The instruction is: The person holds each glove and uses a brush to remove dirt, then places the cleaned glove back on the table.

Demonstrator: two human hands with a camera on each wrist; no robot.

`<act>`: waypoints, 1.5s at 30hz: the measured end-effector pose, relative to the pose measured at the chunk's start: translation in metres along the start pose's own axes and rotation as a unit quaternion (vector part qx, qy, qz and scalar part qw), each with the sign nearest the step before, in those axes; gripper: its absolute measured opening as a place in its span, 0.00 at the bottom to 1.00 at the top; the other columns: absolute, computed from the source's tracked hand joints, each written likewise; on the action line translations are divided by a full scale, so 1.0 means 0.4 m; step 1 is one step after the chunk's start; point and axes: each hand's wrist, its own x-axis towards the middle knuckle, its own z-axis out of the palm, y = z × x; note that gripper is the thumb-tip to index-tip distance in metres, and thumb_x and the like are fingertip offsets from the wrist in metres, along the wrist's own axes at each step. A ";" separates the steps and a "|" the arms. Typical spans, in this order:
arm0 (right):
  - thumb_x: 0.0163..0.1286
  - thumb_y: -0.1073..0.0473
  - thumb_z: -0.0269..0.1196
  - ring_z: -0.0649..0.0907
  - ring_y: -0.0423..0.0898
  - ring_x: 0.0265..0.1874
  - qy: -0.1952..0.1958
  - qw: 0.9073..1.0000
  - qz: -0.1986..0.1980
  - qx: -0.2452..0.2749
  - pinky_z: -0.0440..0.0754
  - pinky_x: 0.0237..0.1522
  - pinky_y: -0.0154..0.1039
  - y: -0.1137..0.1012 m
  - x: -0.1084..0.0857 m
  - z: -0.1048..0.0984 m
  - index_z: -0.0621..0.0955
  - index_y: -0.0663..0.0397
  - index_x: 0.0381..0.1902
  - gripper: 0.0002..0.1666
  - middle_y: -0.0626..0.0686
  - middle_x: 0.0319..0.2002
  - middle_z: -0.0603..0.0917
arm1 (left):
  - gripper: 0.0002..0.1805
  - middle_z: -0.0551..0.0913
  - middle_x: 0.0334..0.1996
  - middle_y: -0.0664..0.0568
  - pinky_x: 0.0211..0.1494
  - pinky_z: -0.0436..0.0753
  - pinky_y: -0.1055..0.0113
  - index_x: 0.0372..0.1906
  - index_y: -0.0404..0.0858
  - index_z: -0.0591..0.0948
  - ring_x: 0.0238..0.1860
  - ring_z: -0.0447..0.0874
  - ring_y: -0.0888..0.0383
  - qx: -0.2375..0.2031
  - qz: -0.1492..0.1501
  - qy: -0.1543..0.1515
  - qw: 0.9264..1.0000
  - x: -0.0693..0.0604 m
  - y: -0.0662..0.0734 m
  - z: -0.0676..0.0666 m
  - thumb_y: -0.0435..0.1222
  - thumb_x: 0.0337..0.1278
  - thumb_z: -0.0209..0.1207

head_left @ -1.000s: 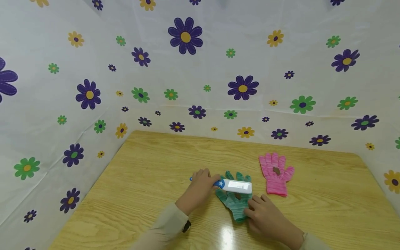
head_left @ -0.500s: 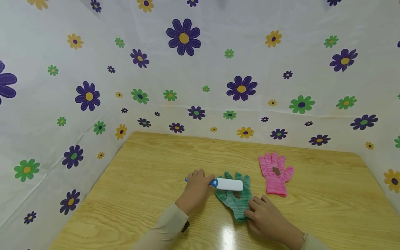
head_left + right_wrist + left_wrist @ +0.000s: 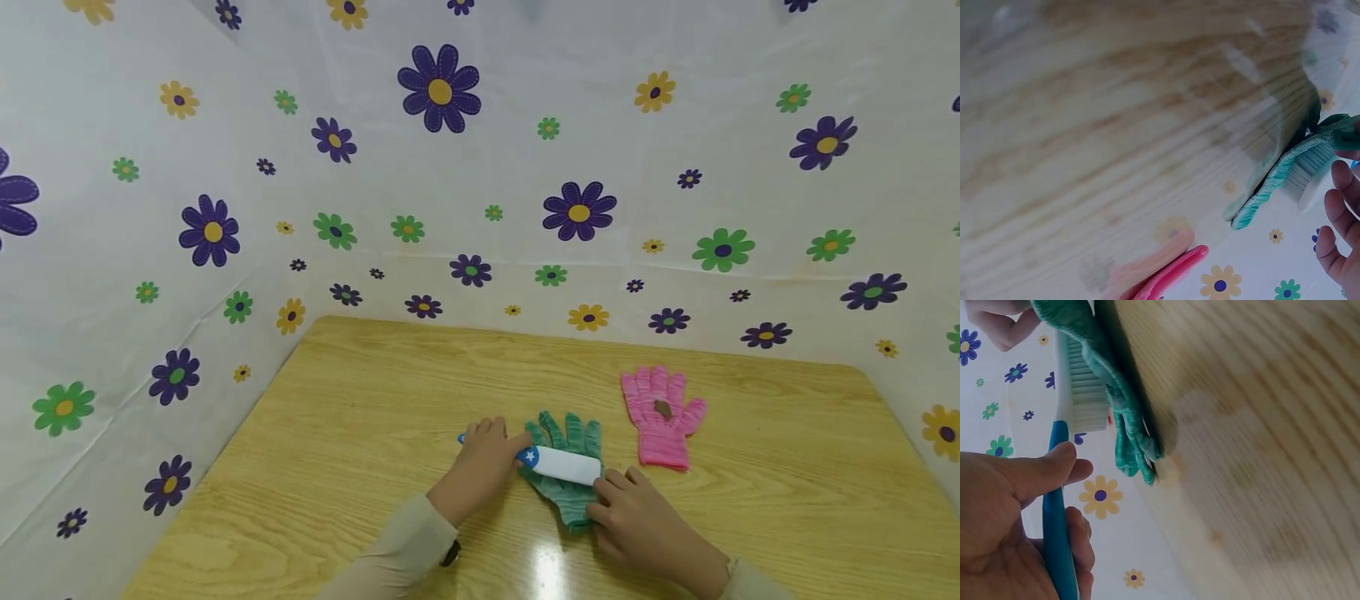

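My left hand (image 3: 483, 467) grips the blue handle of a brush (image 3: 1063, 519), thumb on one side and fingers curled round the other. The white head (image 3: 566, 465) lies slantwise across a green knitted glove (image 3: 573, 500), bristles (image 3: 1088, 387) down against the fabric. The glove is flat on the table, its fingers pointing away from me, its middle covered by the brush. My right hand (image 3: 637, 521) pinches the glove's edge near the cuff at the lower right; its other fingers (image 3: 1338, 209) are loosely bent.
Beyond my right hand a pink knitted glove (image 3: 660, 442) lies flat, with a brown patch (image 3: 663, 408) on its palm. The wooden table (image 3: 360, 392) meets a white flower-printed cloth (image 3: 495, 167) at the back and sides.
The brush in my left hand first slid left over the green glove, then came back right and nearer to me, its head now tilted. My right hand has stayed at the cuff.
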 end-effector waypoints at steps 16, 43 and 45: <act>0.42 0.55 0.70 0.62 0.39 0.24 -0.003 1.000 -0.006 0.002 0.55 0.29 0.31 0.001 -0.002 0.000 0.78 0.42 0.19 0.09 0.42 0.22 0.69 | 0.12 0.72 0.31 0.49 0.37 0.58 0.65 0.46 0.49 0.77 0.30 0.62 0.56 -0.007 -0.047 0.039 0.998 0.020 -0.062 -0.001 0.43 0.57 0.60; 0.44 0.53 0.70 0.58 0.38 0.24 -0.021 1.000 -0.001 0.003 0.53 0.29 0.31 0.002 -0.002 0.003 0.78 0.42 0.20 0.09 0.42 0.21 0.67 | 0.12 0.72 0.32 0.48 0.37 0.58 0.65 0.47 0.49 0.78 0.31 0.64 0.56 -0.010 -0.063 0.047 0.997 0.022 -0.061 0.018 0.41 0.58 0.60; 0.43 0.53 0.70 0.58 0.38 0.24 -0.017 1.000 -0.005 0.004 0.53 0.29 0.31 0.002 -0.002 0.004 0.78 0.42 0.19 0.09 0.42 0.21 0.66 | 0.12 0.72 0.32 0.48 0.37 0.59 0.64 0.47 0.48 0.78 0.31 0.64 0.55 -0.013 -0.070 0.048 0.996 0.024 -0.068 0.012 0.40 0.57 0.60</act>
